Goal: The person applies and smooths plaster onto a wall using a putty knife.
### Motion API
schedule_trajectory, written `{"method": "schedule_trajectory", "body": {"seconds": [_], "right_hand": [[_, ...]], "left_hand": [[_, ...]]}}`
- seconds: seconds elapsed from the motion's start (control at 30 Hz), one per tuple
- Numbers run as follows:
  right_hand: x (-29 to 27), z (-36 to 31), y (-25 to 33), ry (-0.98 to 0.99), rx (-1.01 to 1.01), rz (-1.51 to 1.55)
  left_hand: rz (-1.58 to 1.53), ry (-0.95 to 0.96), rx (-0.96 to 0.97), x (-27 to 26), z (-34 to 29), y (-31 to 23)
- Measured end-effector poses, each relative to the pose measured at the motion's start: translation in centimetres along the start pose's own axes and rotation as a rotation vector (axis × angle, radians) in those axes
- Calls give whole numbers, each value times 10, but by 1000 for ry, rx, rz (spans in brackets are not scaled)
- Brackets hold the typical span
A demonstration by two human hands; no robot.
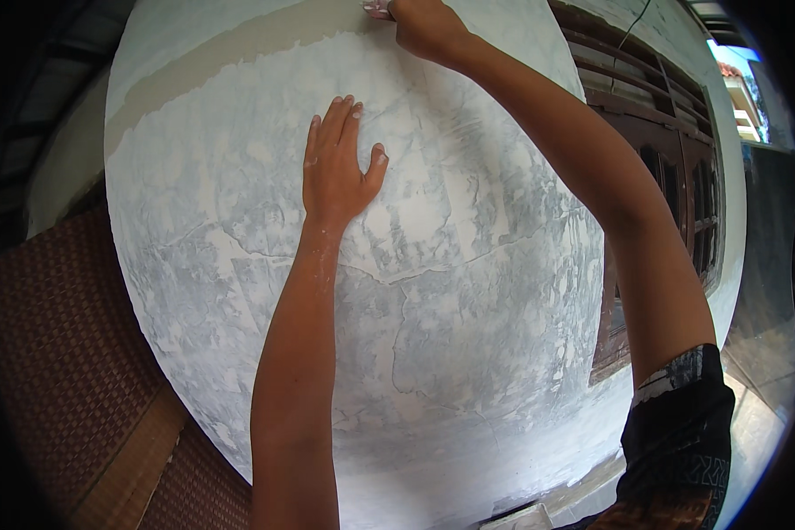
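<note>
A white and grey wall [433,327], patchy and crossed by thin cracks, fills the middle of the view. My left hand [336,172] lies against it, palm toward the surface, fingers stretched upward and thumb apart, holding nothing. White specks dot its fingertips and wrist. High up, at the top edge, my right hand [428,31] is closed round a small reddish tool [378,9]. Only part of that tool shows, so its exact kind is hard to tell. Beside it, a beige-grey band [238,55] with a ragged lower edge runs along the upper wall toward the left.
A brown wooden window [671,150] with slats and panes is set in the wall on the right. Brown woven panels [62,353] stand along the left side. Low at the bottom right is a pale ledge [583,495]. Daylight and a building [740,97] show at the far right.
</note>
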State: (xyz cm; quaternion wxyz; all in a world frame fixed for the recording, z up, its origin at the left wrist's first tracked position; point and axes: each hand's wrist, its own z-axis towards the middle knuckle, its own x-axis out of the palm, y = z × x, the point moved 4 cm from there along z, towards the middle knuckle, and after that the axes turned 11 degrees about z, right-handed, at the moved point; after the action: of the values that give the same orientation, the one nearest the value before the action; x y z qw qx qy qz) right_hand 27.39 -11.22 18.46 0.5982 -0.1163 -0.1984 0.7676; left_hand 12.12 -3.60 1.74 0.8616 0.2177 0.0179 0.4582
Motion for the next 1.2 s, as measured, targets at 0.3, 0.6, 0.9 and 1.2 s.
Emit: {"method": "schedule_trajectory", "body": {"seconds": [0.3,0.6,0.9,1.2], "right_hand": [[20,-31,48,264,-48,-28],[-9,-1,-26,109,53,-62],[-8,-15,8,144,48,-26],[13,-33,11,224,-90,7]], "left_hand": [[9,8,-18,-4,-6,10],[-10,-4,-10,0,-1,0],[3,6,-12,-4,-2,5],[2,3,-22,-4,-4,6]]}}
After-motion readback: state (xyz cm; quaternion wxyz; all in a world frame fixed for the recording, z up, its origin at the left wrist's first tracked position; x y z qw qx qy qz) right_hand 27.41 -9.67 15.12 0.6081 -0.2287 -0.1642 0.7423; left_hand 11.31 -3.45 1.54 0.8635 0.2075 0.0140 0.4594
